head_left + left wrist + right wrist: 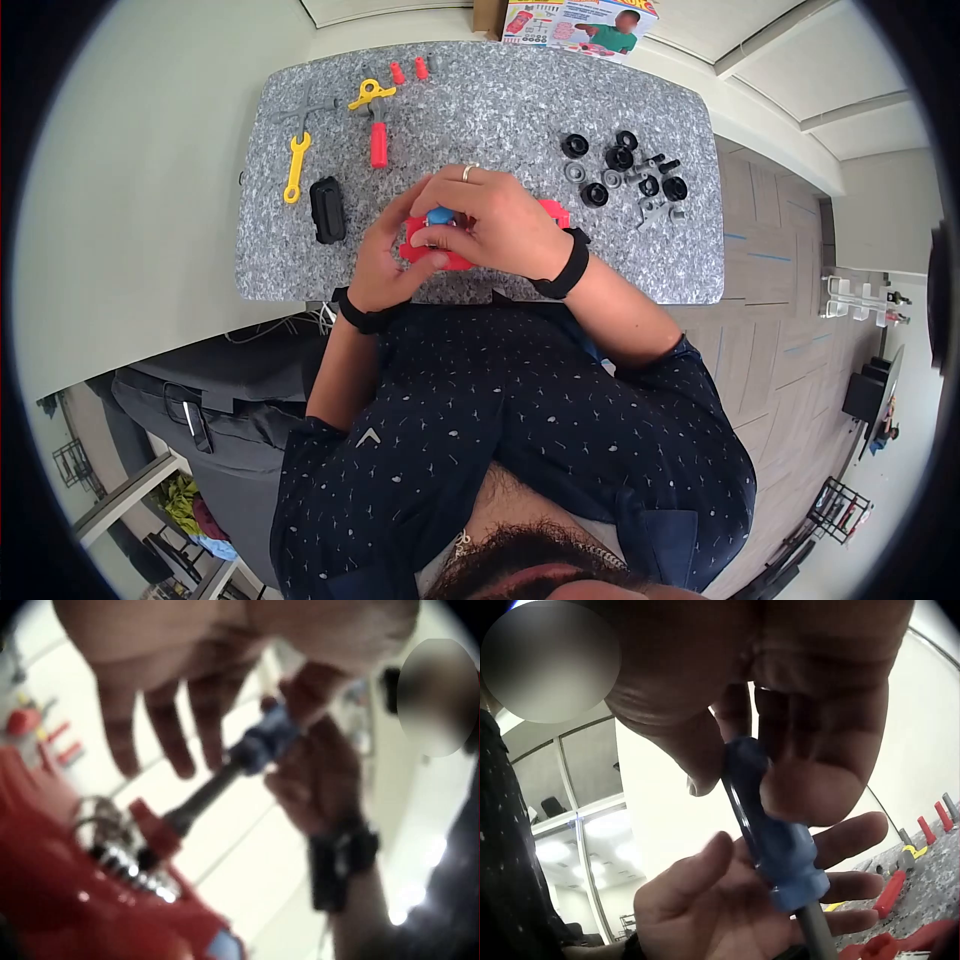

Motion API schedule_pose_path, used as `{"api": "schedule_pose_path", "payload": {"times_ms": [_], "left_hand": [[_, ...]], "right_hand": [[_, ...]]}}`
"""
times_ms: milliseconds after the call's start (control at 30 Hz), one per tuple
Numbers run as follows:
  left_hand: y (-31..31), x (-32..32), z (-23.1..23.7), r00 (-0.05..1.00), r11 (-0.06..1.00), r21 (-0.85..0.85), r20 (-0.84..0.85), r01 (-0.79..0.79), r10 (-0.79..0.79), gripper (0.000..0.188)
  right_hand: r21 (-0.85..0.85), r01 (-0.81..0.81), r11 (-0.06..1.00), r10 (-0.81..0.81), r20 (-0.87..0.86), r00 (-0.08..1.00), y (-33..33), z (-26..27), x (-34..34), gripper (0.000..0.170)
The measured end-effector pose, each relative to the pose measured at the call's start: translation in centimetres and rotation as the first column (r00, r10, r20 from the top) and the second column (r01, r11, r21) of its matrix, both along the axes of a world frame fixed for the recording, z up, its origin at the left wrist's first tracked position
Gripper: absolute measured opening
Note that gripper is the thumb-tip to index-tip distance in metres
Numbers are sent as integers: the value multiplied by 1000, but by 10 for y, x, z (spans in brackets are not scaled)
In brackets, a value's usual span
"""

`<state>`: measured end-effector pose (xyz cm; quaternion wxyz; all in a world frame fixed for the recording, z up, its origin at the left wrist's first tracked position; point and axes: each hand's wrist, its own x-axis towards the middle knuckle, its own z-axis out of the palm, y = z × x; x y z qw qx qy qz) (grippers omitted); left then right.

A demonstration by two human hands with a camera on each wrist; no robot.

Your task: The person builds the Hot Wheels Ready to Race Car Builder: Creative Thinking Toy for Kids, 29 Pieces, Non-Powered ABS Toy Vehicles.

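Note:
My right hand pinches the blue handle of a toy screwdriver between thumb and fingers. Its grey shaft slants down to a small red piece beside silvery engine-like parts on a red toy car body. My left hand is close by, its fingers apart and fairly straight near the screwdriver. In the head view both hands cover much of the car body, and only bits of red show around them.
Black wheels and small grey parts lie at the table's right. To the left are a yellow wrench, a red-handled hammer and a black plastic part. Small red pieces stand farther back, and a printed box is beyond the table.

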<state>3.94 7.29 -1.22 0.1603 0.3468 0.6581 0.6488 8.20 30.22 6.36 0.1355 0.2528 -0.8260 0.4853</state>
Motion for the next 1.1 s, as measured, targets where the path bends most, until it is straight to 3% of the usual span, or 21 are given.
{"api": "schedule_pose_path", "payload": {"times_ms": [67, 167, 300, 467, 667, 767, 867, 1000, 1067, 1100], "left_hand": [[-3, -2, 4, 994, 984, -177, -104, 27, -46, 83], [2, -7, -11, 893, 950, -295, -448, -104, -41, 92], [3, -14, -33, 906, 880, -465, -407, -99, -113, 96], [-1, -15, -45, 909, 883, -456, -406, -110, -96, 96], [1, -13, -37, 882, 875, -463, -461, -144, -98, 101], [1, -13, -30, 884, 871, -472, -454, -135, -110, 105], [2, -10, -22, 919, 874, -461, -392, -153, -46, 109], [5, -8, -17, 926, 901, -416, -375, -124, -45, 113], [4, -7, -17, 924, 902, -416, -378, -118, -53, 114], [4, -7, -16, 920, 899, -422, -387, -115, -64, 113]], "right_hand": [[30, 15, 999, -17, 81, 997, 1, 2, 3, 31], [-11, -58, 998, 58, 20, 998, 2, 5, 1, 37], [69, -102, 992, 94, 111, 989, 8, 6, 1, 40], [9, -56, 998, 56, 50, 997, 2, -2, 0, 34], [147, -43, 988, 26, 112, 993, 5, 8, 3, 41], [110, -50, 993, 39, 107, 993, 5, 4, 2, 39], [83, -6, 997, 8, -28, 1000, 20, 12, 6, 29], [-238, 149, 960, -117, 144, 983, 74, 20, 37, 15], [-417, 291, 861, -183, 280, 942, 102, -5, 55, 20], [-386, 337, 859, -215, 326, 921, 107, -16, 61, 23]]}}
